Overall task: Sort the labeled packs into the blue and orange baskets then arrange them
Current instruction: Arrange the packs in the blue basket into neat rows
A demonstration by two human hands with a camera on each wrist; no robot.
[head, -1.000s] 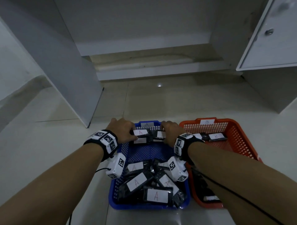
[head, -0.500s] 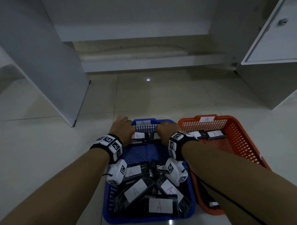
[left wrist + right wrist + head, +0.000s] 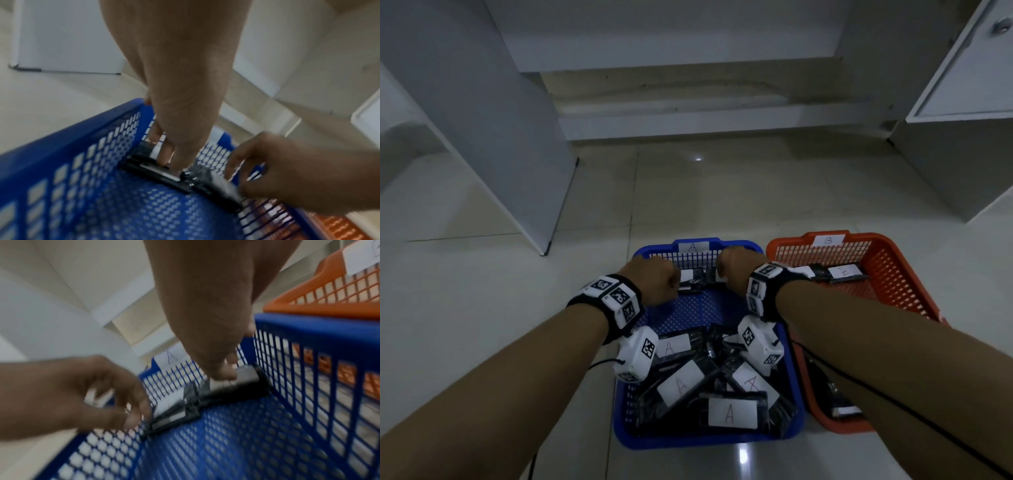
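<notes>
Both hands had slid closer to the far wall of the blue basket (image 3: 709,440). Left hand (image 3: 654,282) pinched a black pack (image 3: 153,167); right hand (image 3: 736,272) pinched its neighbour (image 3: 240,386). Loose "A" packs (image 3: 729,413) crowded the near end, with the orange basket (image 3: 887,270) just beside.

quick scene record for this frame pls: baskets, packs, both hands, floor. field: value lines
blue basket: on floor, tag "A" on far wall
orange basket: touching its right side, tag "B"
far A packs: row against blue basket's far wall
loose A packs: jumbled heap at near end
B packs: at orange basket's far end
left hand: fingers down on far A packs, grip unclear
right hand: same, right end of row
floor: pale glossy tile
</notes>
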